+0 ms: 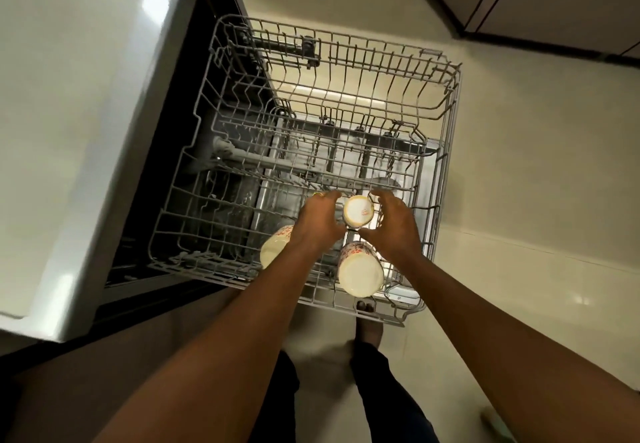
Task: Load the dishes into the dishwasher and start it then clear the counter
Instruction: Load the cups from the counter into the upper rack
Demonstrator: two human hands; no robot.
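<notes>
small cup (pixel 358 212): upside down, at roughly 4 o'clock in the pulled-out upper rack (pixel 449 72), right between both hands

left hand (pixel 320 222): fingers curled round the cup's 9 o'clock side, so it's holding it, though I can't tell how firmly

right hand (pixel 393 229): same deal on the 3 o'clock side, fingers wrapped round the cup

neighbours: a bigger flowered cup (pixel 360 269) at 6 o'clock of the small one, and another cup (pixel 277 245) at 8 o'clock, half under the left wrist

clink risk: pretty tight in there imo. Nudge the small cup toward 6 o'clock and it knocks the bigger one's side

tip risk: if it isn't seated over the tines, letting go could leave it leaning or rolling onto the wires

wrist risk: pulling the left arm back could drag that 8 o'clock cup over

rack risk: it's pulled well out, so leaning on it probably jolts all three
</notes>
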